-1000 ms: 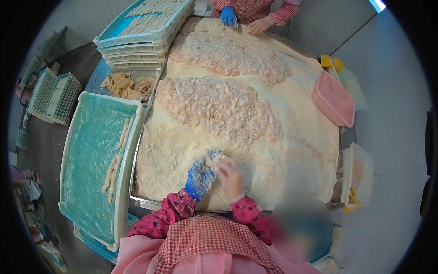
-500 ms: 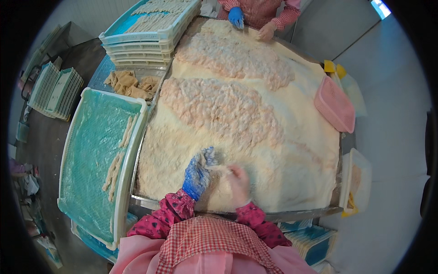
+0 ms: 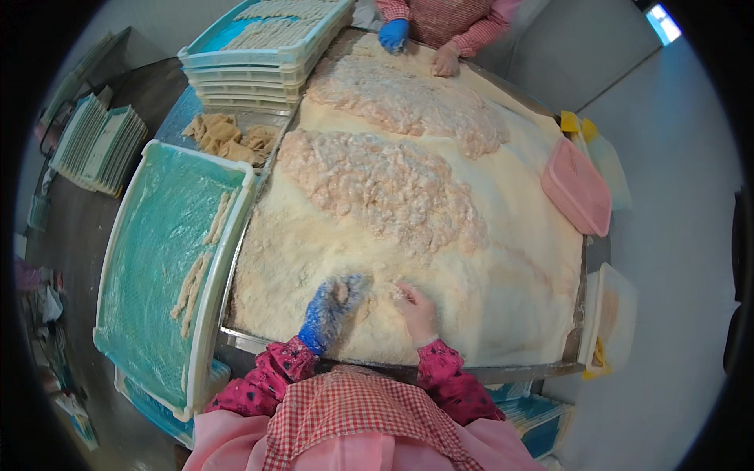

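My left hand (image 3: 331, 312), in a blue glove caked with pale crumbs, is curled just above the bed of cream-coloured crumbs (image 3: 503, 314) at the table's near side. A small pale bit shows among its fingers, too unclear to name. To its right, my bare right hand (image 3: 418, 315) has its fingertips drawn together at the crumbs; what they pinch is hidden. Beyond both hands lies a heap of wet, pinkish raw meat pieces (image 3: 385, 184). Several crumb-coated strips (image 3: 188, 292) lie along the right side of a teal-lined white tray (image 3: 243, 206) at my left.
A second meat heap (image 3: 408, 98) lies farther off, near a co-worker's blue-gloved hand (image 3: 393, 36) and bare hand (image 3: 446, 60). Stacked trays (image 3: 247, 78) stand far left beside brown cloths (image 3: 228, 140). A pink basket (image 3: 577, 187) and a clear tub (image 3: 616, 314) are at the right edge.
My hands have moved apart, and the pale strip that stretched between them no longer shows there. The left hand is lower and further left. The co-worker's hands have shifted slightly left.
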`<state>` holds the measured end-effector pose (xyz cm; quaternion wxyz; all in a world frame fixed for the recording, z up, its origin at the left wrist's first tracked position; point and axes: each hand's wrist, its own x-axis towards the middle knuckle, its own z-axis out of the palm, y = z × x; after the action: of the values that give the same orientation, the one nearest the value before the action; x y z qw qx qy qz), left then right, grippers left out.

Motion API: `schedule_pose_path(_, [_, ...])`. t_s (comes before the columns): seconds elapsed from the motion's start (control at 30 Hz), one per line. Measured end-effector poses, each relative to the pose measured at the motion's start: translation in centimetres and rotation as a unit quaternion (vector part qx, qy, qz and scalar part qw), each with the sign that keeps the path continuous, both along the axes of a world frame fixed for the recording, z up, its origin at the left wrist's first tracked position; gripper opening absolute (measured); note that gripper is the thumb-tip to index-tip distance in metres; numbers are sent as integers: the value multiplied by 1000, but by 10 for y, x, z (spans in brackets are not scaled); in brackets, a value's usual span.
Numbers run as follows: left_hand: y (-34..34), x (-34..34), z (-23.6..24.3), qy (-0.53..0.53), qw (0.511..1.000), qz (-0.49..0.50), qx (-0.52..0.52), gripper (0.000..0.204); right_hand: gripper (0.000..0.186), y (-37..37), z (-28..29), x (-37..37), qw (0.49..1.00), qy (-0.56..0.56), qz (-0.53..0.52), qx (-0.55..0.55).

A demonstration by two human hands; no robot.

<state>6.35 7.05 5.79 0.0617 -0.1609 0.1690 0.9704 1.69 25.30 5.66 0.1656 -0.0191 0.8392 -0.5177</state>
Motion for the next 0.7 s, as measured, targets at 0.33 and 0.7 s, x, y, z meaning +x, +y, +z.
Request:
schedule_pose_path(0.33, [22, -8, -3, 3, 975, -83, 205, 50, 38, -47, 49, 7, 929, 366, 33, 42])
schedule_pose_path(0.7, [74, -22, 16, 281, 918, 272, -60, 50, 42, -87, 37, 21, 884, 378, 274, -28])
